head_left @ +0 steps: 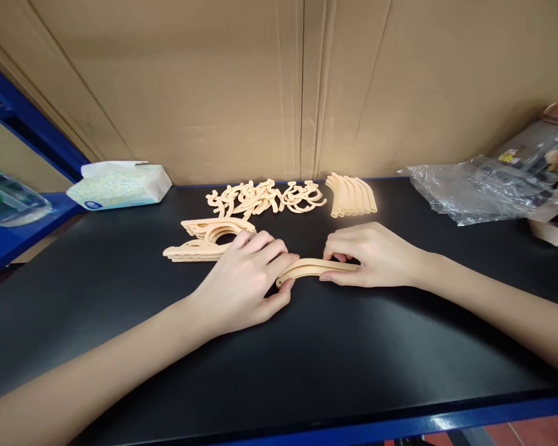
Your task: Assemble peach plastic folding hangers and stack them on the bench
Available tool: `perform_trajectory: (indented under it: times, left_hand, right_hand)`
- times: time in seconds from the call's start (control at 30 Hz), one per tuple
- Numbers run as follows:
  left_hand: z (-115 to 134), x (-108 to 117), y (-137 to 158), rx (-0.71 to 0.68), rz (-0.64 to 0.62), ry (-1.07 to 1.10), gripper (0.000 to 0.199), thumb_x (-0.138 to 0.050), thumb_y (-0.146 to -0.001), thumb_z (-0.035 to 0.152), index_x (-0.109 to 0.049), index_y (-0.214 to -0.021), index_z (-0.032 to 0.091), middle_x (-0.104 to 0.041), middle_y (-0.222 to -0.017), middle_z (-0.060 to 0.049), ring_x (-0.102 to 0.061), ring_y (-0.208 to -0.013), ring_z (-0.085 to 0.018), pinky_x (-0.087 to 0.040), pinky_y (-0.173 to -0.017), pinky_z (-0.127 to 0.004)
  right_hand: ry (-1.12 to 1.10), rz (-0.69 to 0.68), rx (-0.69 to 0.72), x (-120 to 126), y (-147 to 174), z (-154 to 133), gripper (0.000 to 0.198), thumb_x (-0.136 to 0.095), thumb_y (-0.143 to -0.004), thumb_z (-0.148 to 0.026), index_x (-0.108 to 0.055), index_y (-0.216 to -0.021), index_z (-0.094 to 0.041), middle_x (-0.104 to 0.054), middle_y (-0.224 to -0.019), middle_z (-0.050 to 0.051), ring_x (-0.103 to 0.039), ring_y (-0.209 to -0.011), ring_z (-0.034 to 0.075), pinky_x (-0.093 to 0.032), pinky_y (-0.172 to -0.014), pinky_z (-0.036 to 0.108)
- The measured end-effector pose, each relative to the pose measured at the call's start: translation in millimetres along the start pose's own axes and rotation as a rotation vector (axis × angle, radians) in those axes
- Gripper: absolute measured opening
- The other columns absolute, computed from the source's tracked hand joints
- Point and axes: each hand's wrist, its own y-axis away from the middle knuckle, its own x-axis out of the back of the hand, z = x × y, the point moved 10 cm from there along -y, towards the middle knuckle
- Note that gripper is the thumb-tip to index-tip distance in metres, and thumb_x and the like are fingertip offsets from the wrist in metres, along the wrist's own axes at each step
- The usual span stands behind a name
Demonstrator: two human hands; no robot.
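Holds one curved tan piece in both hands, near the middle of the black table. Pinches the left end with the left hand, thumb on the near side and fingers curled on the far side, nearly closed, with just the piece in between. Pinches the right end with the right hand in much the same way, almost closed too. Leaves the middle of the piece bare between the two hands, with a small dark dot at the left end. Hard to tell if touching the table underneath.

Just past the left hand, a stack of flat tan parts, partly hidden by that hand. Farther back, a messy heap of tan hooks, and to the right of that, a neat row of curved tan sticks. At the back left, a soft tissue pack. At the back right, crinkly clear bags. Behind it all, tall brown cardboard.
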Motion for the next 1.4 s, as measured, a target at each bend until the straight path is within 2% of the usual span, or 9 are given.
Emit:
perform_trajectory:
  times: [0.3,0.47,0.67,0.83,0.97,1.2,1.4]
  left_hand:
    - [-0.8,0.0,-1.2,0.019,-0.016,0.033,0.025,-0.049,-0.091,0.024,-0.067,-0.107,0.015,-0.065,-0.089,-0.004,-0.051,-0.085,-0.021,-0.034,-0.074,-0.035]
    - [0.4,0.7,-0.3,0.023,-0.035,0.031,0.029,-0.05,-0.091,0.027,-0.066,-0.111,0.014,-0.065,-0.093,-0.005,-0.052,-0.087,-0.022,-0.035,-0.075,-0.036]
    - [3.0,0.9,-1.2,0.009,-0.044,0.032,0.029,-0.049,-0.091,0.026,-0.066,-0.112,0.014,-0.065,-0.093,-0.005,-0.053,-0.086,-0.023,-0.035,-0.075,-0.037]
    - [2.1,0.2,-0.7,0.016,-0.066,0.05,0.029,-0.049,-0.091,0.026,-0.066,-0.111,0.014,-0.064,-0.09,-0.004,-0.052,-0.084,-0.022,-0.035,-0.074,-0.036]
    - [1.2,-1.0,-0.3,0.024,-0.076,0.08,0.031,-0.047,-0.091,0.027,-0.066,-0.111,0.014,-0.063,-0.088,-0.004,-0.052,-0.082,-0.021,-0.034,-0.073,-0.036]
    - [0.5,-0.9,-0.2,0.028,-0.081,0.08,0.031,-0.046,-0.09,0.025,-0.066,-0.111,0.014,-0.063,-0.088,-0.005,-0.051,-0.082,-0.021,-0.033,-0.072,-0.036]
    - [-0.6,0.3,-0.7,0.03,-0.08,0.075,0.029,-0.047,-0.09,0.026,-0.066,-0.109,0.014,-0.063,-0.087,-0.005,-0.051,-0.081,-0.021,-0.034,-0.072,-0.036]
  right_hand:
    - [0.044,0.026,0.057,3.0,-0.6,-6.6,0.034,-0.054,-0.092,-0.046,-0.06,-0.075,-0.017,-0.054,-0.065,-0.002,-0.046,-0.056,0.01,-0.029,-0.054,0.024]
    - [0.036,0.064,0.042,8.5,-2.3,-6.0,0.039,-0.051,-0.093,-0.052,-0.063,-0.081,-0.017,-0.059,-0.067,0.0,-0.051,-0.059,0.012,-0.035,-0.059,0.025]
    - [0.169,0.193,-0.107,32.7,-9.5,17.0,0.02,-0.051,-0.094,-0.027,-0.066,-0.087,-0.016,-0.068,-0.077,0.003,-0.06,-0.071,0.016,-0.04,-0.065,0.027]
    - [0.327,0.124,-0.203,39.9,-30.2,45.1,0.02,-0.052,-0.093,-0.026,-0.069,-0.094,-0.015,-0.069,-0.089,0.007,-0.061,-0.083,0.02,-0.039,-0.067,0.03]
    - [0.414,0.033,-0.243,32.0,-54.3,67.5,0.027,-0.046,-0.096,-0.027,-0.07,-0.1,-0.017,-0.067,-0.099,0.008,-0.06,-0.093,0.022,-0.038,-0.071,0.031]
    - [0.452,-0.053,-0.253,17.5,-82.8,87.7,0.025,-0.051,-0.091,-0.023,-0.073,-0.092,-0.011,-0.068,-0.091,0.013,-0.059,-0.085,0.024,-0.034,-0.068,0.033]
    - [0.443,-0.093,-0.18,12.1,-88.8,86.3,0.021,-0.052,-0.087,-0.017,-0.071,-0.079,-0.014,-0.07,-0.087,0.01,-0.058,-0.084,0.021,-0.032,-0.076,0.033]
